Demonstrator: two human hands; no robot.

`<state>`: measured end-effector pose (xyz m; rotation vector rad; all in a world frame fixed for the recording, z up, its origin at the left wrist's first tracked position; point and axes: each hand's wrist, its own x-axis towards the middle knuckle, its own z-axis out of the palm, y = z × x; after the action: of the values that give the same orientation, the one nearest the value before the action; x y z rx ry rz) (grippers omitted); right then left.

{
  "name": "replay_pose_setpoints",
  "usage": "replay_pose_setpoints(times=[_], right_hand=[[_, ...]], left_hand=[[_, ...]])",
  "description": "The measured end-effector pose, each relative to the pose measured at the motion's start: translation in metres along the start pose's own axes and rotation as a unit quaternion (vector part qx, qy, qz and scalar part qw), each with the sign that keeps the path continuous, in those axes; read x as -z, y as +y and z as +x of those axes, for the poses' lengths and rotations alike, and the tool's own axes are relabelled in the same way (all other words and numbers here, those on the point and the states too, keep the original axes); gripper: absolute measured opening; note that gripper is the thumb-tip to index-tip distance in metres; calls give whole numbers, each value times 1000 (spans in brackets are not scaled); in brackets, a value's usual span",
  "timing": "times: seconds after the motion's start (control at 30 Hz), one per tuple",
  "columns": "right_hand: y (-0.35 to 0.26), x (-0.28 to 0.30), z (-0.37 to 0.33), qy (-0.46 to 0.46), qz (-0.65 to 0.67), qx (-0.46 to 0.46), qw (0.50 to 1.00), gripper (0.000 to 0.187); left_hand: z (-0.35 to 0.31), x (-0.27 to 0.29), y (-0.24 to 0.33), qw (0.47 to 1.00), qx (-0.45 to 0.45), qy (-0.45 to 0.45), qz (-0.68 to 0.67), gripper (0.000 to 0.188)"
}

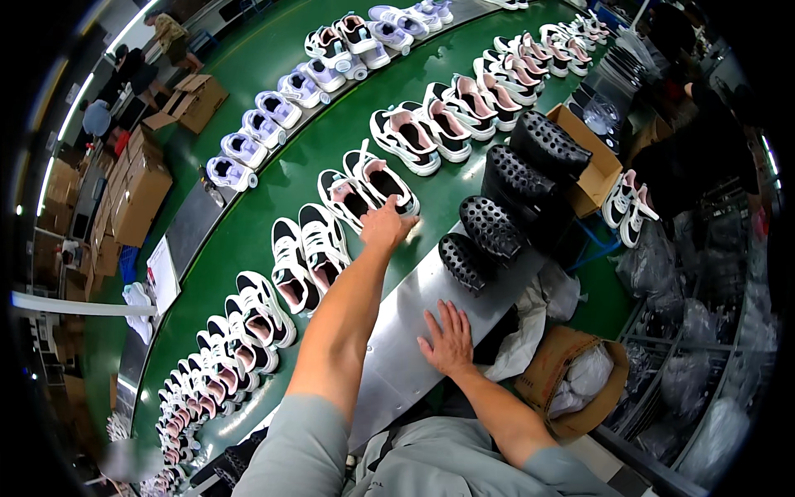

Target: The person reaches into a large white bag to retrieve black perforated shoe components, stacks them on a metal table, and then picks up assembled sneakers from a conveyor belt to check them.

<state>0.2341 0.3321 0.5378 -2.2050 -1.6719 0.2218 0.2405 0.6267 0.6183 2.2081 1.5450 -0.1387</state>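
Note:
My left hand (pixel 387 226) reaches over the green conveyor to a pair of white, black and pink sneakers. Its fingers are apart, the index finger touching the heel of the right sneaker (pixel 383 179); the thumb sticks out beside it. The left sneaker (pixel 345 199) of this pair lies just beyond the fingers, its lace area loose. My right hand (pixel 450 339) rests flat with spread fingers on the metal ledge (pixel 406 358), holding nothing. Beyond it on the ledge stand black shoe lasts (pixel 493 230) with perforated bottoms facing up.
More sneakers (pixel 310 242) line the conveyor (pixel 273 199) both ways. Lavender sneakers (pixel 267 124) stand along the far belt. An open carton (pixel 586 157) is behind the lasts; another carton (pixel 571 377) with plastic bags sits right of my right arm. Other people work farther off.

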Motion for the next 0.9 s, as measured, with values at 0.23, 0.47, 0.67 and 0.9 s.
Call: replay_pose_setpoints(times=[0.23, 0.47, 0.67, 0.9], right_hand=[[2, -1, 1, -25, 32, 19, 999, 68], [-4, -7, 0, -26, 6, 25, 999, 69], [9, -4, 4, -33, 11, 31, 999, 69], [15, 111, 5, 79, 192, 34, 978, 27]], left_hand=[[19, 58, -2, 996, -70, 47, -25, 44], [-176, 159, 11, 982, -173, 54, 47, 36], [-337, 96, -26, 982, -157, 105, 24, 32], [-367, -89, -114, 992, -34, 88, 83, 39]])
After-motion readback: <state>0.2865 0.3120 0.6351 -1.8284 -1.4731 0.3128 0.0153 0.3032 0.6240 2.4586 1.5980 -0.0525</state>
